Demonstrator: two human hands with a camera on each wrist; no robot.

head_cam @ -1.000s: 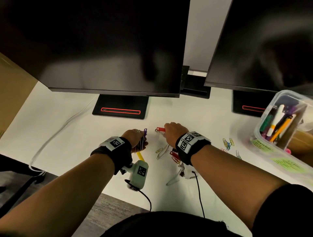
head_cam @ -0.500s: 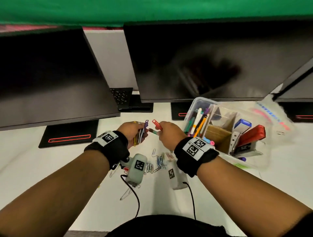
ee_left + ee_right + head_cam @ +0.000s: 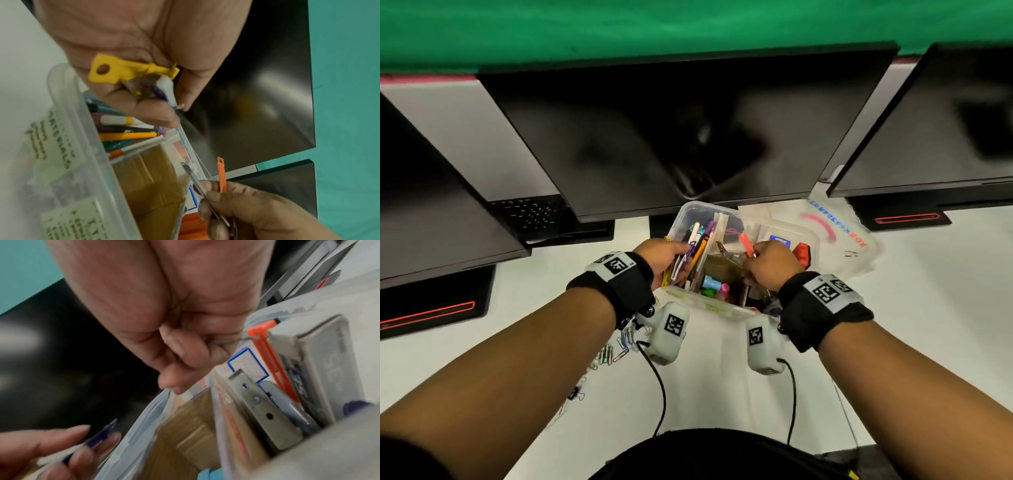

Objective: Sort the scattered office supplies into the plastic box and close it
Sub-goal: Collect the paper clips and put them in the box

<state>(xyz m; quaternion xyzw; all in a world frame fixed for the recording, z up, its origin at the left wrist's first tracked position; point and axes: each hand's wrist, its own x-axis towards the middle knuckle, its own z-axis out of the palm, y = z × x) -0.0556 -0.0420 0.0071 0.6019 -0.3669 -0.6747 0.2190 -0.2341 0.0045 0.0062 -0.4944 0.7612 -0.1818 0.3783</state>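
The clear plastic box (image 3: pixel 709 303) stands open on the white desk, holding pens (image 3: pixel 697 240), a cardboard divider and a stapler. My left hand (image 3: pixel 681 262) hovers over the box's left end and grips a bundle of long clips (image 3: pixel 123 71), yellow, purple and white. My right hand (image 3: pixel 751 257) is over the middle of the box and pinches a red-orange clip (image 3: pixel 744 243) together with a thin metal one (image 3: pixel 197 180). In the right wrist view its fingers (image 3: pixel 179 353) are curled tight above the box's rim (image 3: pixel 144 415).
The box's clear lid (image 3: pixel 835 233) lies on the desk behind and right of the box. Several coloured paper clips (image 3: pixel 613 353) and a binder clip (image 3: pixel 575 394) are scattered at front left. Monitors (image 3: pixel 688 137) overhang the back of the desk.
Both hands have carried their clips rightward from the open desk to above the plastic box. The view has swung right, bringing the box to the centre.
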